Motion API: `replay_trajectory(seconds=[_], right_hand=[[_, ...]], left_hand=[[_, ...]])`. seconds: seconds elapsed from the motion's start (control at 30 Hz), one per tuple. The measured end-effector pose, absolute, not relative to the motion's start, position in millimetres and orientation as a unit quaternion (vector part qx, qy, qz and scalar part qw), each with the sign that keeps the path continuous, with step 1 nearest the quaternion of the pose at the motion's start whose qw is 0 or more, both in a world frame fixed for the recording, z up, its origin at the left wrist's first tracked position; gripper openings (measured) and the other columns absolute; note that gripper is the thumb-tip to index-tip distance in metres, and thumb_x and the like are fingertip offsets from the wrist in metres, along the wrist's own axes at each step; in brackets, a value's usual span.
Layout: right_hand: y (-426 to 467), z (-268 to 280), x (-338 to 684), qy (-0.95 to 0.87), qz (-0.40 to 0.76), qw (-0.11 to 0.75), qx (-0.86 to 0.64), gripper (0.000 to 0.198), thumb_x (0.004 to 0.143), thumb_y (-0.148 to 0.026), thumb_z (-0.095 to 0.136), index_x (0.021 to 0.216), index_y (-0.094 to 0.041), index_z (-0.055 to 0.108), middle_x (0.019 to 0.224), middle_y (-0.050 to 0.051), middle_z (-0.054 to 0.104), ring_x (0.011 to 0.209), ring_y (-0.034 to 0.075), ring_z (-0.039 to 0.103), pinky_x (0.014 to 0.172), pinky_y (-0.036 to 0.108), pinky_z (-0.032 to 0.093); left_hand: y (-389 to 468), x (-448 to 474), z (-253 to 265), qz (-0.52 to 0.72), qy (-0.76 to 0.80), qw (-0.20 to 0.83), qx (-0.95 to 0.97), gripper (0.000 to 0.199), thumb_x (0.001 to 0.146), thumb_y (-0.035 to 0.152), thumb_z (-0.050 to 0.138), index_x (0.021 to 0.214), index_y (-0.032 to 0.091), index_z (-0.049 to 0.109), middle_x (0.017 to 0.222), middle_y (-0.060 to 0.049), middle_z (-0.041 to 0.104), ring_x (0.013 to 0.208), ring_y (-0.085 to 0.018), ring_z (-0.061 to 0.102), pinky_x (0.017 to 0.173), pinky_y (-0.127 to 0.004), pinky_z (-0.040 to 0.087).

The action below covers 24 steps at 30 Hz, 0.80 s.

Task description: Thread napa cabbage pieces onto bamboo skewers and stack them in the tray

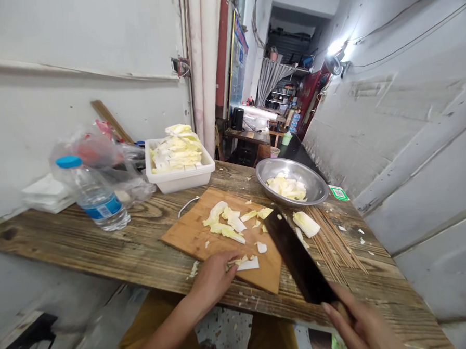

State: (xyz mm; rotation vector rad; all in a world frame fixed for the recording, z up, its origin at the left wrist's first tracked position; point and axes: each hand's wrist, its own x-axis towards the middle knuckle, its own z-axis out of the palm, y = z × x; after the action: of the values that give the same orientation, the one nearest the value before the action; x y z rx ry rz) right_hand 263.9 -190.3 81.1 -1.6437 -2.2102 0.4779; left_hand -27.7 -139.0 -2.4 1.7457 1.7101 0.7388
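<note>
My right hand (361, 319) is wrapped round the handle of a dark cleaver (298, 262), its blade slanting over the right edge of the wooden cutting board (189, 229). At the board's near edge my left hand (215, 274) pinches a piece of napa cabbage (248, 264). Cut cabbage leaves (225, 222) lie in a loose group mid-board, with small scraps around them. Just right of the board a chunk of cabbage heart (306, 224) rests by some thin wooden skewers (334, 242).
Behind the board stand a white plastic tub (182, 180) heaped with cabbage and a steel bowl (315, 183) holding cut pieces. To the left are a water bottle (97, 194), a plastic bag (95, 150) and white napkins (48, 194). A green card (338, 193) lies near the right wall.
</note>
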Motion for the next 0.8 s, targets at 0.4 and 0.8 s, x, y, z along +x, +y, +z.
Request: replay_trajectory(seconds=[0.4,0.8], right_hand=[[-143,37,379,-0.572,-0.125,0.005,-0.811,0.050,0.093,-0.046,0.023,0.122,-0.013,0.048,0.064,0.010,0.069,0.062,0.028,0.068,0.054,0.033,0.047],[-100,0,406,-0.565,-0.116,-0.023,-0.817,0.047,0.094,-0.036,0.030,0.128,-0.004,0.039,0.080,0.019,0.069,0.074,0.029,0.069,0.060,0.036,0.048]], left_hand=[[-139,-14,10,0.138,0.637,0.101,0.752,0.030,0.079,0.021,0.047,0.102,0.023,0.067,0.098,-0.010,0.067,0.096,-0.028,0.057,0.092,-0.047,0.029],[-124,5,4,0.129,0.594,0.129,0.783,0.034,0.080,0.016,0.047,0.107,0.027,0.065,0.110,-0.007,0.066,0.105,-0.024,0.056,0.091,-0.041,0.036]])
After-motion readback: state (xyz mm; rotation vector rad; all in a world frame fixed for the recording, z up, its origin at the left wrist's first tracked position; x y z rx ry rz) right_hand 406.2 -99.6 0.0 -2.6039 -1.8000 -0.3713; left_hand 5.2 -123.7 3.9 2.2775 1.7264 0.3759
